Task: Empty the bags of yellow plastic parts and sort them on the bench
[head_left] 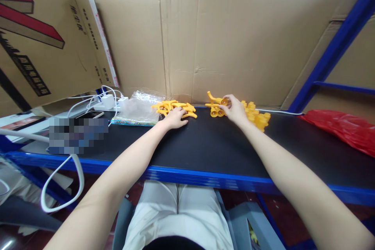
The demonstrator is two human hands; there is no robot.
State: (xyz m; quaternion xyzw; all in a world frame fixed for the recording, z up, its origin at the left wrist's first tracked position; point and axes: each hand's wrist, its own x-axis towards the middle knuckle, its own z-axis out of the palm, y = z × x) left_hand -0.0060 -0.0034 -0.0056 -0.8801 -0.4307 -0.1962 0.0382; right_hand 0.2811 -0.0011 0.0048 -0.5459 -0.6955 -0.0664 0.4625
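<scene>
Our lap sits below the tabletop (pixel 205 144) edge. Left hand (pixel 175 118) rests, fingers spread, on loose yellow plastic pieces (pixel 172 106) — right hand (pixel 234 110) pinches an assembled yellow cluster (pixel 215 108) by the far wall. They look light, stiff, best gripped at the stems.

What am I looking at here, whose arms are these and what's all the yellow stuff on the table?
This is one picture from a camera worn on a person's head, looking down at their own bare arms over a black worktop walled with cardboard. The left hand rests on a pile of yellow plastic pieces. The right hand grips a yellow assembled piece, with another yellow pile beside it. Also there: a clear plastic bag, white chargers with cables, and a red bag.
</scene>
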